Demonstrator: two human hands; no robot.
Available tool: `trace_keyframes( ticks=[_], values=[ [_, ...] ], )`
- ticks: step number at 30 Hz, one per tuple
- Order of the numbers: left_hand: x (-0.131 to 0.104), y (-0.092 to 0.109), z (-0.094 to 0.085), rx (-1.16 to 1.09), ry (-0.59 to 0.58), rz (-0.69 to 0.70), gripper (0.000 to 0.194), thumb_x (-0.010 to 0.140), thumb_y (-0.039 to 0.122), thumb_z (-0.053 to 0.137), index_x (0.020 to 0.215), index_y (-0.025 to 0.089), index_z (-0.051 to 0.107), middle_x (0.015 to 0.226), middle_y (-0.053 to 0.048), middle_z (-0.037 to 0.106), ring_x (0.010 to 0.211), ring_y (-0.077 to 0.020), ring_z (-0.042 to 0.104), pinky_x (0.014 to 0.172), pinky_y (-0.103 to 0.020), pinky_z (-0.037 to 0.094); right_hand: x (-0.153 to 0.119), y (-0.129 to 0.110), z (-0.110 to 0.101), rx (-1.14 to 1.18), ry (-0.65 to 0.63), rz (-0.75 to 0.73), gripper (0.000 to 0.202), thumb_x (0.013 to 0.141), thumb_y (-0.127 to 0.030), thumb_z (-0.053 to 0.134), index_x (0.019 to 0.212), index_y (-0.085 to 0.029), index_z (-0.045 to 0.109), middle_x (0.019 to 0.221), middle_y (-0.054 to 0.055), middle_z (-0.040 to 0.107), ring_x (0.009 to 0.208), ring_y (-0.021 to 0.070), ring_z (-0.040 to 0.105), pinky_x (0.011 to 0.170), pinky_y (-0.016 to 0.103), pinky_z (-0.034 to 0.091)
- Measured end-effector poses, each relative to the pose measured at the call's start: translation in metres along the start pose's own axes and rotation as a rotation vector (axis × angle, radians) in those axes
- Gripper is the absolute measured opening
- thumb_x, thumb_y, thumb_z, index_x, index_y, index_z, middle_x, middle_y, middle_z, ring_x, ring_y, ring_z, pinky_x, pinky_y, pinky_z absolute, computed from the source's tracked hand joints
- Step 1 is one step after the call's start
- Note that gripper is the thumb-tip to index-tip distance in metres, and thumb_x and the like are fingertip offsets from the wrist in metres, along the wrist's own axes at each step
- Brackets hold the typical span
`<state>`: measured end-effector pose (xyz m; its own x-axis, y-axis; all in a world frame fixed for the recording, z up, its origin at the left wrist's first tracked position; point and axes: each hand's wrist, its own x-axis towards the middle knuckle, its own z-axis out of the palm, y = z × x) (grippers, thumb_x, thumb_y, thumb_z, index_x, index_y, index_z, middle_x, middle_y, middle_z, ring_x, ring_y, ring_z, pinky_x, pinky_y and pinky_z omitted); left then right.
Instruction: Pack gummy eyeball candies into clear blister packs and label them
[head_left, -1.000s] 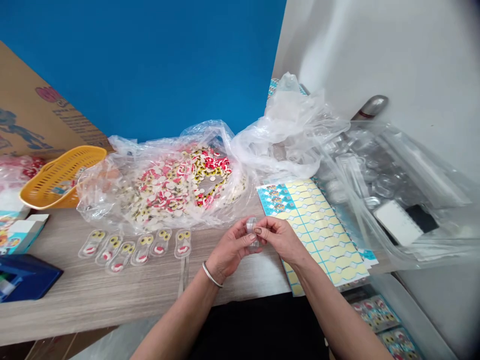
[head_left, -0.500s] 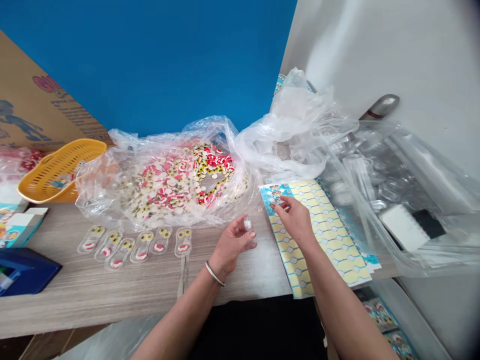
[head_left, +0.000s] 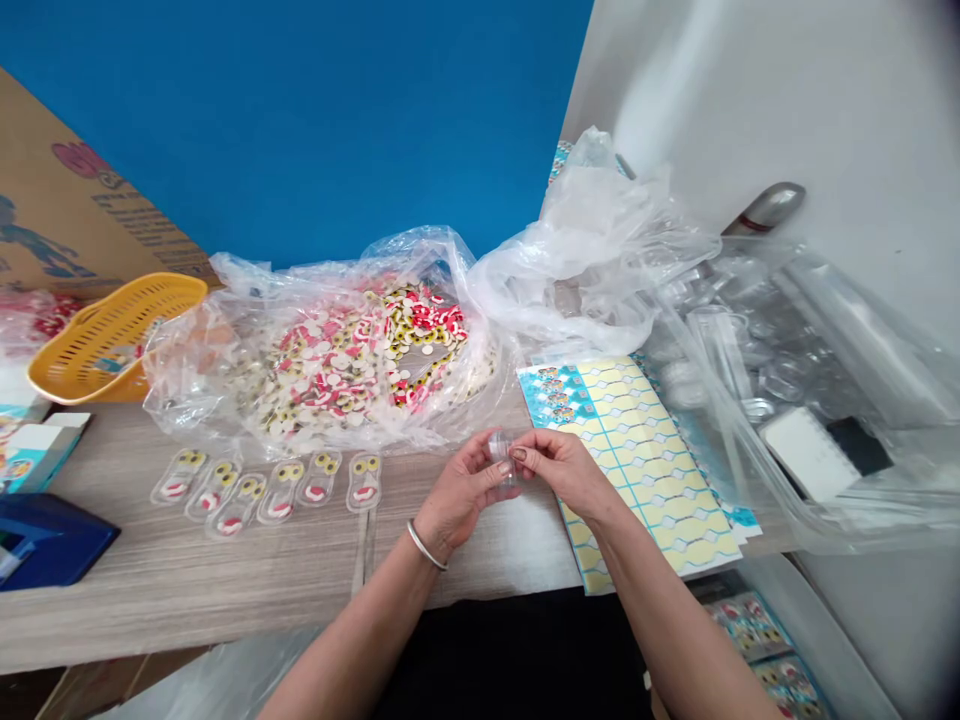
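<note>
A small clear plastic container (head_left: 498,446) is gripped between the thumb and fingers of my left hand (head_left: 459,498), which wears a silver bangle. My right hand (head_left: 564,468) meets it from the right, thumb and forefinger pinched together against the container's side. Whatever is between those fingertips is too small to make out. Under my right wrist lies a sheet of yellow backing paper (head_left: 645,450) with a few printed blue stickers (head_left: 559,393) left at its top corner. Several clear blister packs (head_left: 364,482) with yellow eye pieces and a red-and-white piece lie in a row to the left.
Behind my hands spreads a clear bag of small red, white and yellow pieces (head_left: 337,370). A yellow basket (head_left: 112,340) and a blue holder (head_left: 56,540) stand left. At right sits a large clear bag of plastic parts (head_left: 780,370). A blue panel (head_left: 300,120) rises behind.
My right hand has moved from the sticker sheet's top corner down and left to the container in my left hand. My left hand has stayed nearly in place.
</note>
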<state>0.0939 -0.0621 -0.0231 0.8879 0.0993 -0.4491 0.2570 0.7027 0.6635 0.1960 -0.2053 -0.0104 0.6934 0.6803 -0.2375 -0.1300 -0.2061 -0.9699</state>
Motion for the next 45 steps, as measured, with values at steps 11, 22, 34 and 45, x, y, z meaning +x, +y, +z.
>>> trace_keyframes(
  ticks=[11,22,34,45],
  values=[
    [0.002,-0.002,-0.003,0.128,0.136,0.063,0.077,0.061,0.031,0.094,0.13,0.025,0.061,0.112,-0.007,0.06,0.093,-0.0184,0.061,0.079,-0.037,0.057,0.018,-0.01,-0.028,-0.35,0.415,-0.08,0.026,0.078,-0.046,0.069,0.081,-0.02,0.072,0.076,0.004,0.07,0.067,0.0186,0.058,0.066,0.033,0.045],
    [0.001,-0.001,-0.002,0.109,0.119,0.028,0.079,0.06,0.034,0.094,0.13,0.025,0.059,0.114,-0.008,0.063,0.099,-0.0223,0.061,0.082,-0.038,0.056,0.002,0.004,-0.003,-0.129,0.165,0.005,0.018,0.08,-0.038,0.062,0.075,-0.02,0.064,0.059,-0.004,0.054,0.054,0.0122,0.046,0.053,0.025,0.036],
    [0.002,-0.006,0.0,0.189,0.103,0.111,0.079,0.06,0.028,0.093,0.131,0.024,0.06,0.114,-0.007,0.062,0.095,-0.0195,0.063,0.078,-0.032,0.054,-0.002,-0.004,0.003,-0.061,-0.02,-0.039,0.021,0.082,-0.042,0.066,0.082,-0.021,0.071,0.074,0.001,0.068,0.066,0.0158,0.058,0.064,0.028,0.045],
    [0.0,0.0,-0.001,0.163,0.136,0.063,0.082,0.059,0.031,0.094,0.132,0.025,0.059,0.118,-0.009,0.062,0.097,-0.0222,0.064,0.079,-0.037,0.057,0.003,0.008,-0.011,-0.139,0.191,0.073,0.023,0.076,-0.043,0.061,0.074,-0.02,0.063,0.059,-0.003,0.053,0.053,0.0126,0.044,0.053,0.027,0.035]
  ],
)
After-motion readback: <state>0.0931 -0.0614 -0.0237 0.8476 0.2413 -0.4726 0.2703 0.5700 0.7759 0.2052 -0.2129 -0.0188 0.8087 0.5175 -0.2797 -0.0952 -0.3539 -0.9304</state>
